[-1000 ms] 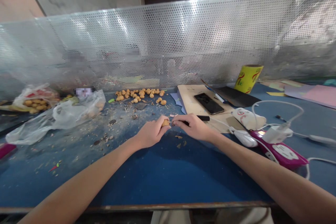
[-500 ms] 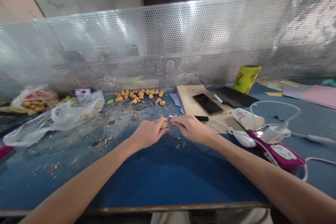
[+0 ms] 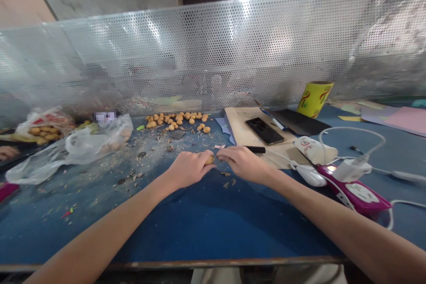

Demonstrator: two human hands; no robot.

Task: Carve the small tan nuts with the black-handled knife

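Observation:
My left hand [image 3: 190, 168] is closed around a small round tan fruit [image 3: 209, 160], like a longan, just above the blue table [image 3: 186, 226]. Part of the fruit shows between thumb and forefinger. Close on the right, my right hand [image 3: 242, 163] has its fingers bent and pressed together, pointing at the fruit; their tips hide whatever may be between them. Behind that hand a black handle [image 3: 255, 149] sticks out, its other end covered. A small pale pink piece [image 3: 219, 147] lies by the fingertips. Farther back is a cluster of similar fruits [image 3: 179, 119].
Left are a clear plastic bag [image 3: 96, 144], a fruit bag [image 3: 45, 133] and another person's hand [image 3: 9, 152]. Scraps [image 3: 138, 175] litter the table. Right are a phone [image 3: 264, 131] on cardboard [image 3: 238, 120], a yellow roll [image 3: 314, 100] and a purple power strip [image 3: 372, 202] with cables. A perforated metal screen [image 3: 206, 53] stands behind.
My hands stay close together around the fruit, with only slight finger movement. Another person's hand has come into view at the far left. The view has shifted slightly.

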